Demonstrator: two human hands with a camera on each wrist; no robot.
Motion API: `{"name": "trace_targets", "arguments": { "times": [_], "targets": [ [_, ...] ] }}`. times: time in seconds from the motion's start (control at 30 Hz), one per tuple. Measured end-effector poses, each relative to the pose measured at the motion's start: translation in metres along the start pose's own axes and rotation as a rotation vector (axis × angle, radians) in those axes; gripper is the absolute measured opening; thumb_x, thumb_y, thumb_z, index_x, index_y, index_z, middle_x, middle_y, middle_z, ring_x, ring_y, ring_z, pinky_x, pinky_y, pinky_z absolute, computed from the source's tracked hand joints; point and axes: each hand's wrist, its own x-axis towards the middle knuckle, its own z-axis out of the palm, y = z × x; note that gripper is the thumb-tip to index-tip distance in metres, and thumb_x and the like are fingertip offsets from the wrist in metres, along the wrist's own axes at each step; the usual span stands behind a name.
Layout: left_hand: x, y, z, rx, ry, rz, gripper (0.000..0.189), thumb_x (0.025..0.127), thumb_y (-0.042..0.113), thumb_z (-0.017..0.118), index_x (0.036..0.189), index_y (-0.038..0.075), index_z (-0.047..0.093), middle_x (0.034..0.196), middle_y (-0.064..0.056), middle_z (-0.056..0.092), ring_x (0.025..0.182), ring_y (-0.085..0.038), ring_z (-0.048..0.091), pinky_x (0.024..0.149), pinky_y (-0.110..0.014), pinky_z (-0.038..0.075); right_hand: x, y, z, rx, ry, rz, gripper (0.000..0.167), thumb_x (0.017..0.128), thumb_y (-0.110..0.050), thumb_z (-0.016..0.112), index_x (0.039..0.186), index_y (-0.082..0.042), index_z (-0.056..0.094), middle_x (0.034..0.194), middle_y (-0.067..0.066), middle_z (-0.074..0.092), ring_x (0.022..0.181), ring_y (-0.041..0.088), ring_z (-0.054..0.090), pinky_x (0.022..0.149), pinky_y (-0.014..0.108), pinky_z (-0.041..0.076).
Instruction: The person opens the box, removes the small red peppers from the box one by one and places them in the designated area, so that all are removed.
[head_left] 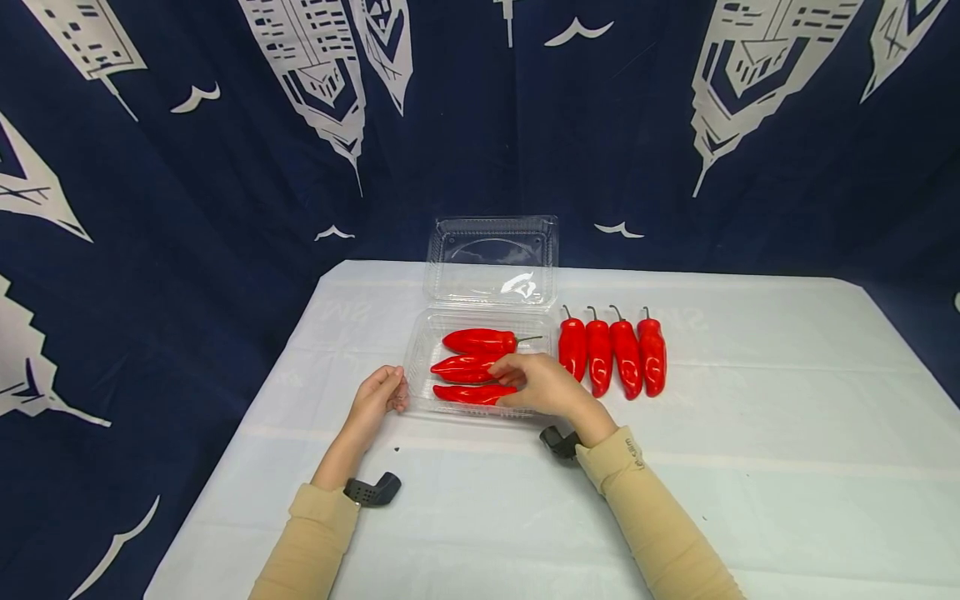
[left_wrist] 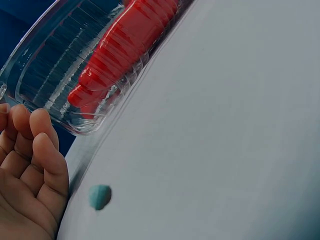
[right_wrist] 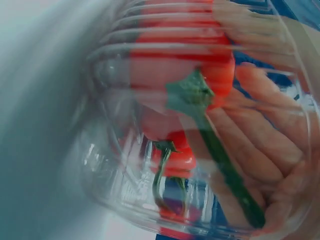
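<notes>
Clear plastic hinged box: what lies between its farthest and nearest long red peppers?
Another long red pepper, partly covered by the right hand, lies there; the head view shows this.

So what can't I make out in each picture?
- Head view: right hand hides the stem of the nearest boxed pepper; right sleeve's lettering too small to read.
- Left wrist view: picture edges crop the left hand.
- Right wrist view: the clear box's ridged wall blurs the peppers.

Glare on lid [head_left: 491, 260], hazy right-wrist view
</notes>
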Motion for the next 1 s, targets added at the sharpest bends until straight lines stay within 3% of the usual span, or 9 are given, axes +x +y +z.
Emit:
{"name": "trace_targets", "arguments": {
  "times": [0.5,0.87,1.0],
  "targets": [
    [0.0004,-0.0007,-0.0002,-0.013,0.003,0.004,0.026,0.1,0.023,0.046,0.085,0.002,0.048,0.071,-0.003,0.048,0.06,-0.01,0.047,0.055,-0.02,0.043,0.0008,-0.0019,0.001,-0.115,-0.005,-0.025,0.038,0.074,-0.02,0.081,0.108,-0.011,0.067,0.1,0.0,0.068,0.093,0.015,0.062,0.083,0.032,0.05],
    [0.0003,-0.0003,0.0001,-0.018,-0.004,0.004,0.026,0.1,0.024,0.047,0.086,0.003,0.048,0.074,-0.003,0.048,0.061,-0.009,0.047,0.055,-0.02,0.043,0.0011,0.0004,0.0003,-0.05,-0.032,-0.049,0.035,0.076,-0.016,0.079,0.109,-0.012,0.066,0.1,-0.001,0.067,0.09,0.015,0.063,0.08,0.028,0.051],
    [0.0001,-0.0001,0.0002,-0.025,-0.001,-0.006,0.026,0.1,0.023,0.046,0.086,0.001,0.047,0.074,-0.003,0.048,0.061,-0.009,0.047,0.055,-0.02,0.043,-0.0001,-0.0016,-0.001,-0.081,-0.046,-0.05,0.034,0.077,-0.017,0.078,0.109,-0.013,0.066,0.102,-0.001,0.067,0.091,0.016,0.062,0.08,0.031,0.051]
  ]
}}
